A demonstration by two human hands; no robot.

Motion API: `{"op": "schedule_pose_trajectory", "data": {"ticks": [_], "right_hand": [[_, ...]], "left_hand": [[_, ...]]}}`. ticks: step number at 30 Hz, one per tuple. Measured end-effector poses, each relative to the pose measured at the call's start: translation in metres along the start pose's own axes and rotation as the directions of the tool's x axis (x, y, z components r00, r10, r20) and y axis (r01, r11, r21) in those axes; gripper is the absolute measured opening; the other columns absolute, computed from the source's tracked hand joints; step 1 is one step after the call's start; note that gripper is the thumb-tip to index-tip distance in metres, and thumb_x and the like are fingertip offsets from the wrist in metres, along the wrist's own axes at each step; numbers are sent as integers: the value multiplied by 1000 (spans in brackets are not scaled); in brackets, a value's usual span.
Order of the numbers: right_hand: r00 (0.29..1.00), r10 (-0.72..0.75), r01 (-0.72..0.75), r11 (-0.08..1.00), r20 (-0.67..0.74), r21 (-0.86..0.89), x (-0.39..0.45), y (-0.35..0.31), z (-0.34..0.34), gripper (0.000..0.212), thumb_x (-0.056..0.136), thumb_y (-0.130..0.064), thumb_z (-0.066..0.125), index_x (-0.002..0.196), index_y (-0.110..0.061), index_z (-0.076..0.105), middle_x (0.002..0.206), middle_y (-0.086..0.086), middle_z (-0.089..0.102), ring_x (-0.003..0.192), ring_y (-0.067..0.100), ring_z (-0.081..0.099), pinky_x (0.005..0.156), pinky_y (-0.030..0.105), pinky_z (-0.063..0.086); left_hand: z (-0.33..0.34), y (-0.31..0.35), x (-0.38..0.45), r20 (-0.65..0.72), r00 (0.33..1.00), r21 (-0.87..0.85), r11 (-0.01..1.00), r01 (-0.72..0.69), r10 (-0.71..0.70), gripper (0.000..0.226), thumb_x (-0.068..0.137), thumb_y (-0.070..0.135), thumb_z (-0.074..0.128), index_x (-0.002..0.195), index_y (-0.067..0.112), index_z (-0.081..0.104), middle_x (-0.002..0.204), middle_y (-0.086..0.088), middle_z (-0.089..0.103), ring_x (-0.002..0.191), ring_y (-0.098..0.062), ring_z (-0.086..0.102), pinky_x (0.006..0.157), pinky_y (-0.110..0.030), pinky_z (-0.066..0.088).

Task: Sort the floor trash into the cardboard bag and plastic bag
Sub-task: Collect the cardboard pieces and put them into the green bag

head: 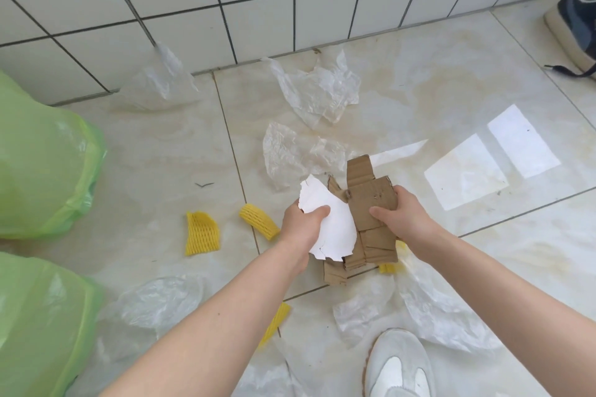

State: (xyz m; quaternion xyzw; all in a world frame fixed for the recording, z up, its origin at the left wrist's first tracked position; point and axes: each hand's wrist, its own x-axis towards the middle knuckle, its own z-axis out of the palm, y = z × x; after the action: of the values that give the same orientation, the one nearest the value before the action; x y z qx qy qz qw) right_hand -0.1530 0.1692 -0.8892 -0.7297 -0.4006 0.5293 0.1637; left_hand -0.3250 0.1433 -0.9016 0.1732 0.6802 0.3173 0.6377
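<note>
Cut-off edges and covered pieces

Two green bags [38,155] [35,325] at the left ran past the frame's edge, their mouths not visible. The dark shoe [574,19] at far right and the white shoe [398,364] at the near edge were both cropped. A yellow foam net [388,267] lay mostly hidden beneath the brown cardboard pieces [371,203], whose number could not be told. The white torn piece [335,229] covered part of that stack, and its material was unclear.
</note>
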Motion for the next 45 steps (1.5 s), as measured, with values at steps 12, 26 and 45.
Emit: {"op": "schedule_pose_trajectory", "data": {"ticks": [12,26,45], "right_hand": [[983,-95,72,987,159,144,-42,-59,65,35,88,-11,64,118,-17,47,111,8,63,97,28,67,84,54,55],[888,-245,272,962,389,-16,-157,-175,141,19,87,-12,54,102,-14,66,97,9,72,87,23,68,81,39,54],[776,-264,418,895,573,-154,-292,-257,280,11,88,-17,54,96,-16,62,91,4,63,81,17,59,55,26,47]], "left_hand": [[-120,32,-54,-276,939,65,979,-193,204,22,87,8,62,106,18,60,105,0,67,96,-22,63,87,-35,52],[-269,61,-190,-594,699,59,889,-455,397,5,81,6,63,78,10,62,78,-1,64,70,-20,58,66,-30,47],[-420,41,-324,-900,213,169,756,-633,380,17,82,4,56,90,18,62,81,5,63,75,-16,57,68,-30,49]]}}
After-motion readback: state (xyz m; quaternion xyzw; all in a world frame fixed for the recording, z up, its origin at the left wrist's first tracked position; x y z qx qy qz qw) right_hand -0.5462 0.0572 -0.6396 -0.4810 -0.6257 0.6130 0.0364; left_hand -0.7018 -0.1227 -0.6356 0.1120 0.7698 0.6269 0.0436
